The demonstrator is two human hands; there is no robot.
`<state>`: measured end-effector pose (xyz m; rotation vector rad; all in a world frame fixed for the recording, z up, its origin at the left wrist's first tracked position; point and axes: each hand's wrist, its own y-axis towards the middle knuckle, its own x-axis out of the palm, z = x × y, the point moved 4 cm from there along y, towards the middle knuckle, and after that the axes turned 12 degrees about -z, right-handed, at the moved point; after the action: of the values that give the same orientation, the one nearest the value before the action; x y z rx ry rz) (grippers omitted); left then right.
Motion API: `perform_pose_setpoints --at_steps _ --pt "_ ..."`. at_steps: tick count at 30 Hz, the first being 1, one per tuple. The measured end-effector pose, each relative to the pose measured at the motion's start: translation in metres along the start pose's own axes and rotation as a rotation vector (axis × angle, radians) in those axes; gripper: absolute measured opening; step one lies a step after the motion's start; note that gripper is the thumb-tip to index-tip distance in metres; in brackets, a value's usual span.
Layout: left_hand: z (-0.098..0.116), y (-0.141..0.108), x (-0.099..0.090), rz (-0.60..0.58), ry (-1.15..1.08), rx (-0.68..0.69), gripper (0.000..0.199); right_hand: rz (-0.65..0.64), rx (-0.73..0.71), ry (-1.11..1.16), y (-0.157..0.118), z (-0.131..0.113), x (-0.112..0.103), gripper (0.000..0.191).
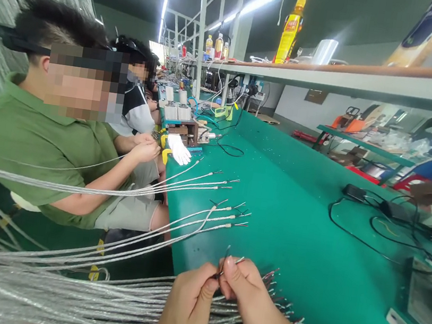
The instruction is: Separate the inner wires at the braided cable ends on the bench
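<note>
My left hand point(189, 300) pinches the stripped end of a braided cable low in the view. Close against it, my right hand point(244, 289) is closed with thumb and fingertips on the thin wires point(228, 250) at that end. The fingers cover most of the join. Under and behind both hands lies a thick bundle of silvery braided cables point(108, 297), with dark, red and white wire ends point(288, 306) fanned out on the right. Several single cables point(191, 224) lie across the edge of the green table point(305, 212), their wire ends split.
On the left a co-worker in a green shirt point(37, 142) holds a cable with both hands point(143, 147). A white glove point(178, 150) lies near a small bench machine point(181, 125). Black power cords point(378, 211) are on the right; a shelf point(333, 74) with bottles runs above.
</note>
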<state>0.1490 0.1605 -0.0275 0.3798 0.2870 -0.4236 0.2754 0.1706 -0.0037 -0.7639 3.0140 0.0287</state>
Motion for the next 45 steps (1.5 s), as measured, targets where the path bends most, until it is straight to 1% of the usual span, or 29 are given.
perform_pose_setpoints --at_steps 3,6,8,10,12,13,16,18,20,23,30,37,45 --pt "-0.001 0.0 -0.001 0.019 0.026 0.001 0.035 -0.042 -0.028 0.02 0.001 -0.005 0.001 0.058" --pt "-0.002 -0.001 0.0 0.028 0.037 0.002 0.033 -0.073 -0.116 -0.078 0.004 -0.015 0.001 0.058" --pt "-0.004 -0.002 0.001 0.049 0.068 0.005 0.031 -0.037 -0.154 -0.184 0.005 -0.019 -0.001 0.055" --pt "-0.006 -0.004 0.0 0.081 0.117 -0.006 0.03 0.035 -0.161 -0.239 0.004 -0.021 -0.004 0.045" --pt "-0.007 -0.005 0.0 0.104 0.153 -0.011 0.03 0.1 -0.162 -0.202 0.003 -0.021 -0.007 0.032" --pt "-0.006 -0.005 -0.001 0.109 0.158 -0.005 0.03 0.111 -0.166 -0.157 0.003 -0.021 -0.007 0.028" --pt "-0.002 -0.004 -0.002 0.125 0.145 0.024 0.031 0.093 -0.188 -0.002 0.002 -0.022 -0.006 0.022" --pt "0.0 -0.003 -0.003 0.135 0.142 0.029 0.03 0.081 -0.203 0.062 0.002 -0.024 -0.005 0.019" --pt "0.002 -0.002 -0.004 0.138 0.148 0.035 0.03 0.086 -0.233 0.084 0.003 -0.026 -0.006 0.015" --pt "0.003 -0.002 -0.005 0.14 0.148 0.036 0.029 0.098 -0.284 0.059 0.003 -0.03 -0.009 0.011" --pt "-0.002 -0.004 -0.004 0.134 0.118 0.018 0.028 0.08 -0.284 -0.093 0.003 -0.038 -0.016 0.006" --pt "0.0 -0.003 -0.004 0.125 0.173 0.008 0.029 0.064 -0.298 -0.177 0.003 -0.04 -0.018 0.005" --pt "-0.001 -0.002 -0.005 0.123 0.127 0.028 0.028 0.056 -0.284 -0.183 0.005 -0.037 -0.021 0.008"
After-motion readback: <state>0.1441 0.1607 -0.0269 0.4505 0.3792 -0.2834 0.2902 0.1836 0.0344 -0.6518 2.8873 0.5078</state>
